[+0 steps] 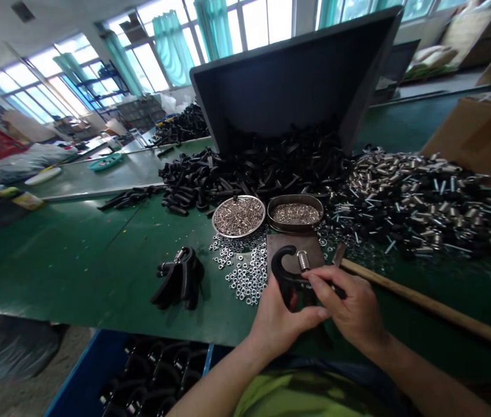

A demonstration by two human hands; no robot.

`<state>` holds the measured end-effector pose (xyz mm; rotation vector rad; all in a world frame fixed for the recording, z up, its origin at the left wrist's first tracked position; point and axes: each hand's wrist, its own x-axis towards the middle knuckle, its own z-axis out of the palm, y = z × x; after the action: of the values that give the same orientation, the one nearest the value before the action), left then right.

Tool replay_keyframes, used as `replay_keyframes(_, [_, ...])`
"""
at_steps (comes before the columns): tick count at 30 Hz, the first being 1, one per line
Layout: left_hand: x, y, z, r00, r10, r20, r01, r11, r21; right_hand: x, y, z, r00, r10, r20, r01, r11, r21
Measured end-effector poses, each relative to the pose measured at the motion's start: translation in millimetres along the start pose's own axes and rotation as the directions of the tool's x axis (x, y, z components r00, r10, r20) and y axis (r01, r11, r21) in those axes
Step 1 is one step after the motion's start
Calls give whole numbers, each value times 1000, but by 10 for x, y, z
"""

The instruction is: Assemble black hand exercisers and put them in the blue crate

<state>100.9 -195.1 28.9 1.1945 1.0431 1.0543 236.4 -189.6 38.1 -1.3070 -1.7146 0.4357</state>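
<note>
Over a metal plate, my left hand is closed round a black hook-shaped clamp, its thumb stretched to the right. A ribbed silver metal piece stands up from the clamp beside the hook's tip. My right hand has its thumb and fingers closed on the clamp's right part, just below the silver piece. A dark end of it shows between those fingers; the rest is hidden by my hands. More assembled black clamps stand on the green table to the left.
Loose nuts lie beside the plate. Behind are a round dish and an oval tin of small metal pins. A hammer lies right, near piled screw parts. A large tipped bin spills black parts. Below, a blue crate holds clamps.
</note>
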Motion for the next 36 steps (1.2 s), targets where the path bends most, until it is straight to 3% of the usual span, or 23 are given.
replay_keyframes(4, [31, -53, -75, 994, -103, 32, 102, 994, 49, 46, 99, -12, 996, -60, 71, 59, 998, 24])
replay_keyframes(7, [112, -41, -160, 966, -241, 93, 252, 960, -125, 89, 171, -57, 959, -227, 169, 222, 974, 46])
replay_keyframes(9, [157, -16, -205, 962, -253, 102, 270, 940, -211, 105, 217, -77, 941, -293, 172, 294, 956, 15])
replay_keyframes(11, [179, 8, -236, 965, -239, 103, 256, 946, -199, 114, 260, -72, 965, -219, 148, 221, 975, 0])
replay_keyframes(13, [182, 20, -257, 969, -222, 113, 236, 962, -137, 125, 297, -45, 978, -10, 206, -1, 999, 51])
replay_keyframes(15, [180, 22, -273, 975, -196, 106, 205, 976, -80, 134, 325, -11, 914, 189, 359, -244, 963, 113])
replay_keyframes(16, [180, 21, -279, 979, -185, 91, 191, 980, -63, 134, 336, 5, 877, 228, 422, -306, 944, 125])
replay_keyframes(17, [180, 20, -283, 982, -179, 68, 183, 982, -56, 128, 344, 19, 867, 223, 445, -307, 944, 125])
replay_keyframes(18, [181, 18, -284, 982, -181, 48, 183, 981, -58, 118, 349, 32, 889, 186, 418, -256, 960, 117])
replay_keyframes(20, [178, 13, -274, 978, -206, 44, 209, 974, -89, 89, 350, 57, 962, 44, 270, -69, 994, 86])
replay_keyframes(22, [166, 0, -253, 970, -233, 74, 240, 964, -117, 68, 338, 85, 989, -35, 144, 25, 997, 73])
replay_keyframes(23, [156, -12, -243, 969, -235, 81, 244, 963, -113, 68, 328, 100, 992, -8, 129, -4, 995, 96])
replay_keyframes(25, [135, -52, -231, 978, -202, 44, 204, 978, -40, 89, 303, 132, 972, 141, 187, -173, 971, 168])
replay_keyframes(27, [118, -106, -237, 995, -90, -40, 94, 988, 126, 127, 281, 159, 885, 338, 320, -421, 874, 241])
replay_keyframes(29, [108, -156, -256, 994, 69, -80, -40, 947, 319, 155, 274, 172, 701, 503, 505, -680, 685, 261])
replay_keyframes(30, [107, -173, -267, 988, 129, -80, -88, 917, 390, 160, 278, 174, 590, 548, 593, -778, 583, 236])
replay_keyframes(31, [108, -182, -277, 985, 157, -75, -111, 898, 426, 157, 285, 172, 510, 560, 653, -833, 512, 210])
replay_keyframes(32, [110, -183, -287, 986, 146, -76, -101, 900, 424, 146, 293, 169, 491, 545, 680, -840, 502, 205])
replay_keyframes(33, [114, -177, -294, 992, 99, -83, -59, 920, 387, 130, 302, 164, 542, 507, 670, -800, 557, 225])
replay_keyframes(36, [126, -145, -310, 989, -122, -79, 134, 975, 179, 74, 321, 152, 846, 283, 453, -435, 857, 276])
